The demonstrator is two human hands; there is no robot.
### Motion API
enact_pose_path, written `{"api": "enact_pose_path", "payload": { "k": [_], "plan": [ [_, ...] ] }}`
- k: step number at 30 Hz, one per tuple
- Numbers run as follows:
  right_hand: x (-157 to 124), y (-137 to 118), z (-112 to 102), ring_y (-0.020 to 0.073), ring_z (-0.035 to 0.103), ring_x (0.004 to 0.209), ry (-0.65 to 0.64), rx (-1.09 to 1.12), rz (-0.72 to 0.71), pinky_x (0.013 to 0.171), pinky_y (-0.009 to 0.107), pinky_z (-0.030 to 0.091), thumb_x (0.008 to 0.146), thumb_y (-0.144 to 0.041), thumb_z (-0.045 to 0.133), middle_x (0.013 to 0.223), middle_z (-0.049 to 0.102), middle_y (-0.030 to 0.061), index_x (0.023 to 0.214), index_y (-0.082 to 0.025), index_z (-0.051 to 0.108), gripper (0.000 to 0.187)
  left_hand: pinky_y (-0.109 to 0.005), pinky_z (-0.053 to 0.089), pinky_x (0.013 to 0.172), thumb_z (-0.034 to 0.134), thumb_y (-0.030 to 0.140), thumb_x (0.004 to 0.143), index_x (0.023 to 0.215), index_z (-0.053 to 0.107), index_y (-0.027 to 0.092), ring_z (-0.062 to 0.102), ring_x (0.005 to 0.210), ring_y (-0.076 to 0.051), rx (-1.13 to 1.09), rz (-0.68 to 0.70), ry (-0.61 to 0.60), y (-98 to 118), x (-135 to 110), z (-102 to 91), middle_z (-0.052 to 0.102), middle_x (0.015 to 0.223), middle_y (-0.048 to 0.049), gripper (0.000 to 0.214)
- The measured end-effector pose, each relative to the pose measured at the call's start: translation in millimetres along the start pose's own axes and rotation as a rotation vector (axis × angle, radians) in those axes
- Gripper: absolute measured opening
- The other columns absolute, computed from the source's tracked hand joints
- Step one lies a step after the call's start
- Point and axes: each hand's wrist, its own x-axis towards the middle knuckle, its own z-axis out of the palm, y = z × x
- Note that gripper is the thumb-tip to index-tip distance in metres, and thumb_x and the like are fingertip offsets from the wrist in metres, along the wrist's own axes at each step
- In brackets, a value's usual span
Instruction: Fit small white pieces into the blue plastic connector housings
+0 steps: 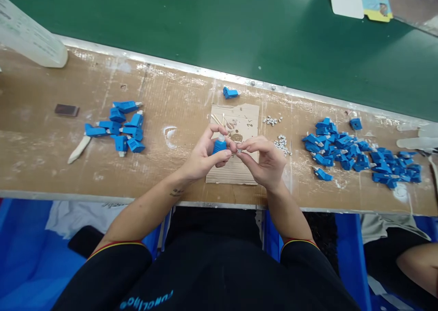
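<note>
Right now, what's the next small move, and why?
Probably bring the small pale piece to the blue part: the right hand seems to pinch that piece close to the left hand, which holds the blue part with its pale tip exposed. The piece is too small to identify.

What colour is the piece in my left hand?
Blue, with a whitish tip; the head view shows the piece in the left hand.

Bright — patchy glare on worktop (185,101)
</note>
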Motion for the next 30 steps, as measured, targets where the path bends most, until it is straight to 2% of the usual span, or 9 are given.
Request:
{"api": "enact_pose_path", "payload": {
  "k": [4,12,15,19,25,30],
  "plan": [
    [-1.6,-0.2,2.6,0.0178,0.081,0.09,-0.039,-0.01,-0.013,0.079,0.035,0.067,0.094,-0.013,0.077,0.098,0.083,0.0,0.105,-0.029,0.067,0.022,-0.016,0.037,0.048,0.087,0.036,0.088,0.108,0.043,0.026,0.05,0.054,-0.004,0.048,0.024,0.006,-5.0,-0.1,0.6,0.067,0.084,0.0054,0.049],
    [-2.8,0.3,6.4,0.0168,0.08,0.088,-0.049,-0.006,-0.026,0.077,0.033,0.067,0.095,-0.015,0.077,0.098,0.083,-0.0007,0.114,-0.029,0.067,0.026,-0.019,0.038,0.049,0.085,0.038,0.089,0.105,0.045,0.026,0.048,0.052,-0.005,0.132,0.089,0.033,-5.4,-1.5,0.7,0.067,0.084,0.0047,0.046],
    [0.1,-0.6,5.3,0.0173,0.08,0.09,-0.059,-0.045,-0.067,0.076,0.033,0.067,0.095,-0.016,0.077,0.1,0.083,0.0013,0.118,-0.028,0.068,0.027,-0.02,0.04,0.052,0.085,0.034,0.089,0.105,0.045,0.025,0.049,0.053,-0.005,0.175,0.124,0.041,-6.1,-2.0,1.6,0.066,0.083,0.0052,0.044],
    [4.0,-3.1,2.8,0.0172,0.079,0.092,-0.103,-0.127,-0.111,0.078,0.034,0.066,0.097,-0.014,0.074,0.103,0.082,0.0036,0.113,-0.026,0.072,0.02,-0.019,0.042,0.055,0.089,0.028,0.086,0.105,0.046,0.025,0.049,0.055,-0.005,0.198,0.158,0.045,-6.7,-1.7,1.6,0.065,0.083,0.0057,0.047],
    [4.0,-3.6,0.9,0.0155,0.075,0.084,-0.085,-0.158,-0.114,0.074,0.033,0.064,0.098,-0.02,0.074,0.094,0.08,0.0014,0.103,-0.026,0.074,0.007,-0.019,0.041,0.054,0.084,0.038,0.092,0.106,0.046,0.026,0.049,0.056,-0.005,0.169,0.159,0.001,-6.6,-1.8,0.8,0.065,0.083,0.0044,0.042],
    [1.5,-1.0,1.4,0.0153,0.074,0.081,-0.045,-0.182,-0.118,0.071,0.033,0.063,0.098,-0.023,0.075,0.093,0.08,0.0,0.105,-0.028,0.076,0.009,-0.018,0.039,0.05,0.081,0.037,0.095,0.105,0.045,0.026,0.047,0.053,-0.005,0.167,0.158,-0.019,-6.6,-2.1,1.7,0.065,0.084,0.0039,0.039]
  ]
}}
